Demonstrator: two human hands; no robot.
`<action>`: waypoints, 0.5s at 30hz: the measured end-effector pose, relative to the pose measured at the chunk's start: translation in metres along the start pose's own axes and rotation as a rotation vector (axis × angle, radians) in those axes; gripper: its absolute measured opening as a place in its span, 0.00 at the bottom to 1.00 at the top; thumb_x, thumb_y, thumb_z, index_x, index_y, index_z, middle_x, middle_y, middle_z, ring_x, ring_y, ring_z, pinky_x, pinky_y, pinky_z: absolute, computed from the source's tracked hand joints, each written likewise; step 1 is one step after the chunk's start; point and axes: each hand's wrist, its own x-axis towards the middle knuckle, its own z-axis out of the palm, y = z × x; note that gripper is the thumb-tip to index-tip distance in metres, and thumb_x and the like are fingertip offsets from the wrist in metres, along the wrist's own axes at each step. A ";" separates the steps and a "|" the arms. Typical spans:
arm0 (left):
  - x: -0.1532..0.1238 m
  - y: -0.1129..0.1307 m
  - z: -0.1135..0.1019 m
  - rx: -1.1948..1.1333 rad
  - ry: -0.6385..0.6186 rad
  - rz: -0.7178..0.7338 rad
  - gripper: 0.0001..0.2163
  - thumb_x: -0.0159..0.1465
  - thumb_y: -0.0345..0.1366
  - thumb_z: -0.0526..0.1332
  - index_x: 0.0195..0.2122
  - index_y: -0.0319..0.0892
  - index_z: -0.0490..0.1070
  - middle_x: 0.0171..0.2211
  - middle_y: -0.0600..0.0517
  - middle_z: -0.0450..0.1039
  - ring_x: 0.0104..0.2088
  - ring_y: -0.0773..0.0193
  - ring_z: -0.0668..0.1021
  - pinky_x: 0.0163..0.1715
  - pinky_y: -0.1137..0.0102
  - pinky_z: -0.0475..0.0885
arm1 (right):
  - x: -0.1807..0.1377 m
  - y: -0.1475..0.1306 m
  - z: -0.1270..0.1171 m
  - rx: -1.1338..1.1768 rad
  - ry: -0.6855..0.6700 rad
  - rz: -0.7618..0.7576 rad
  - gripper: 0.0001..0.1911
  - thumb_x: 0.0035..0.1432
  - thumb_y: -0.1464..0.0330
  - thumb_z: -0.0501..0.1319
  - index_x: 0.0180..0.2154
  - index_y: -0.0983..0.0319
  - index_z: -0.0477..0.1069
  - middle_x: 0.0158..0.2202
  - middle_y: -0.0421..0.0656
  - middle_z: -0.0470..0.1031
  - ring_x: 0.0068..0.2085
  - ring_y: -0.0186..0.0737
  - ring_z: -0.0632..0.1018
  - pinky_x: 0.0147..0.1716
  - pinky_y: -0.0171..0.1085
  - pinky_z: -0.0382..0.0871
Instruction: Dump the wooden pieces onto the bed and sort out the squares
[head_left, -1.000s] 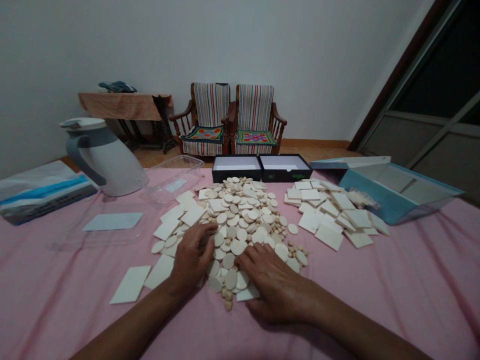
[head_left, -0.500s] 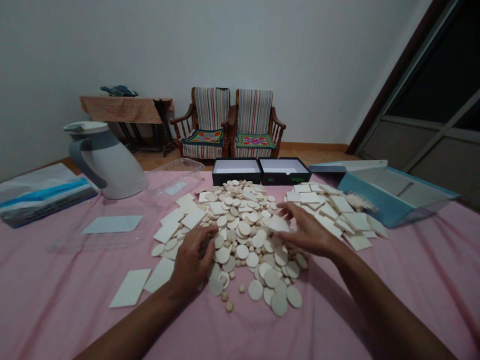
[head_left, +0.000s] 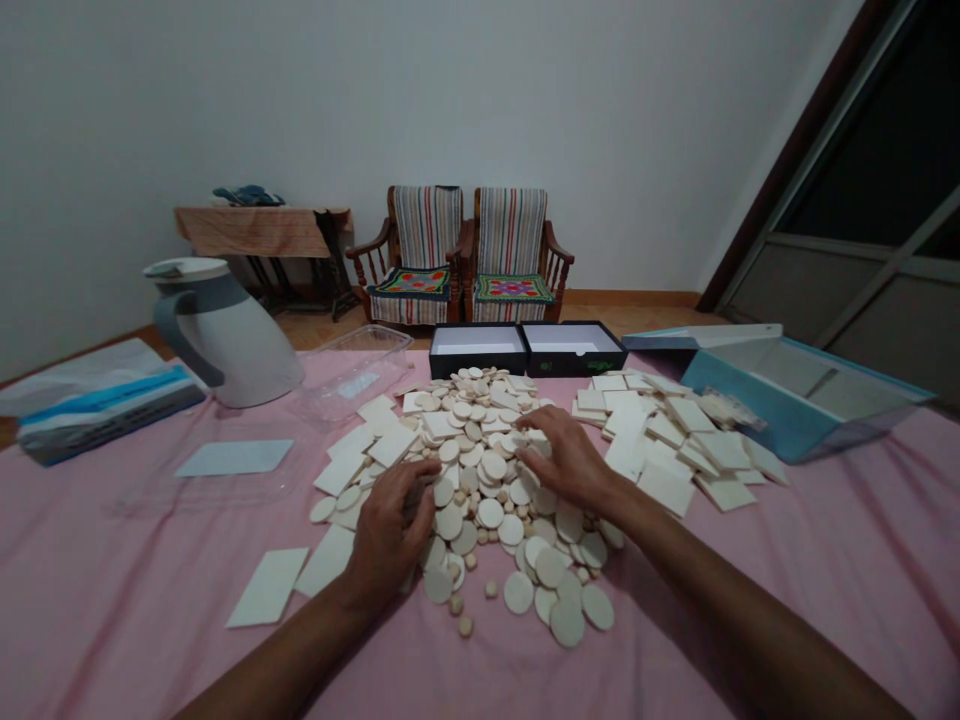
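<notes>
A heap of pale round discs (head_left: 484, 470) of different sizes lies in the middle of a pink cloth (head_left: 112, 600). My left hand (head_left: 391, 530) rests palm down on the heap's left edge, fingers curled over some discs. My right hand (head_left: 566, 462) lies on the heap's right side, fingers stretched out flat toward the left. Whether it holds a piece I cannot tell. Pale rectangular tiles (head_left: 675, 440) are piled to the right, and more rectangles (head_left: 352, 455) lie to the left of the discs.
Two black boxes (head_left: 525, 347) stand open behind the heap. A blue box (head_left: 795, 395) is at the right, a clear plastic tray (head_left: 352, 370) and a white jug (head_left: 225, 335) at the left. Two striped chairs (head_left: 469, 255) stand by the wall.
My right hand went from the near edge of the heap out toward the tiles, then came back onto the discs. Discs at the near edge got spread out. My left hand stayed put.
</notes>
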 end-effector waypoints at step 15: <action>0.003 0.002 -0.004 0.019 0.055 0.042 0.10 0.63 0.30 0.55 0.44 0.43 0.70 0.40 0.49 0.76 0.43 0.59 0.77 0.44 0.63 0.72 | 0.099 -0.054 0.061 -0.171 -0.425 -0.233 0.26 0.50 0.69 0.62 0.52 0.62 0.67 0.51 0.52 0.71 0.53 0.54 0.67 0.51 0.54 0.56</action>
